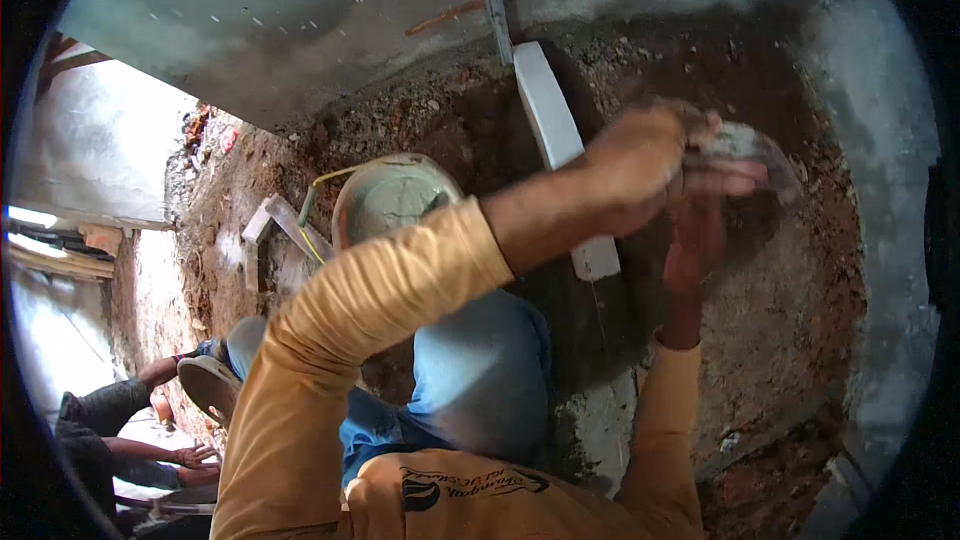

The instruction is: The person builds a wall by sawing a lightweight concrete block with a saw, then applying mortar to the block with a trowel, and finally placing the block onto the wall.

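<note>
My left hand (640,152) reaches across to the right, its fingers closed round something I cannot make out. Beyond them a pale grey, rounded thing (748,152) is smeared by motion; its kind cannot be told. Right below it, my right hand (697,232) is raised close to the left one, also blurred, so its finger pose is unclear. Under my left forearm lies a long white block (548,110) on the damp soil, its middle hidden by the arm. Left of it stands a bucket (345,208) of wet grey mortar (395,198), partly covered by my sleeve.
A metal bar (490,0) comes down the grey wall (330,20) to the block's far end. An L-shaped pale piece (258,230) lies left of the bucket. Another person's hand (195,456) and shoe (207,388) show at lower left. A plastered wall (890,240) bounds the right side.
</note>
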### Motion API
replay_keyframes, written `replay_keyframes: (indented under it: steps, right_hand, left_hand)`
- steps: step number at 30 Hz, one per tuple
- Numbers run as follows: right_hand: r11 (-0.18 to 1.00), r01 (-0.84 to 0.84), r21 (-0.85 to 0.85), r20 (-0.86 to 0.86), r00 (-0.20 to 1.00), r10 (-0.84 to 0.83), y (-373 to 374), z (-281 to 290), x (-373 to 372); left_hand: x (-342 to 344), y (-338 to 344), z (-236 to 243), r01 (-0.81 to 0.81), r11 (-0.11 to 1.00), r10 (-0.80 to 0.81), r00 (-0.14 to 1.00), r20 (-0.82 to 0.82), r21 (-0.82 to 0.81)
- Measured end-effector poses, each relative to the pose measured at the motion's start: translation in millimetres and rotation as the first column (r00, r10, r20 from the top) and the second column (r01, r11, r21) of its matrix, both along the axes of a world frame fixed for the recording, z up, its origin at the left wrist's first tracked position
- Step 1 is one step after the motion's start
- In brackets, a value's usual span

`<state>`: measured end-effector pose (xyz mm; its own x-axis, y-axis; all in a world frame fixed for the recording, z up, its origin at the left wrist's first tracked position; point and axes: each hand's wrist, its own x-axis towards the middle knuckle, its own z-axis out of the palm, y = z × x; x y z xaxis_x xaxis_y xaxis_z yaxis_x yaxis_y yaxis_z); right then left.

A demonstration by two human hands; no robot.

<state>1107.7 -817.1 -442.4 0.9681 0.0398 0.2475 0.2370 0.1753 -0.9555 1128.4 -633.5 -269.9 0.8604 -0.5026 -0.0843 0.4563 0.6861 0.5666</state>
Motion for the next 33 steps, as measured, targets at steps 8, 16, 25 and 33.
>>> replay_keyframes:
  steps: [8,16,25,33]
  right_hand:
    - [0.922,0.361,-0.140,-0.331,0.860,-0.387,25,-14,-13]
    - [0.691,0.072,-0.720,-0.292,0.871,-0.395,-27,-38,33]
    - [0.684,-0.188,-0.704,-0.322,0.944,-0.071,43,-79,103]
    - [0.562,-0.241,-0.791,-0.258,0.965,0.050,98,-86,153]
  left_hand:
    - [24,57,-63,-0.049,0.831,-0.230,0.878,0.421,0.555]
    - [78,185,-288,-0.361,0.434,0.373,0.906,0.200,0.826]
    - [92,108,-343,0.111,0.418,0.241,0.944,-0.227,0.902]
    - [86,111,-351,0.049,0.600,0.223,0.948,-0.226,0.799]
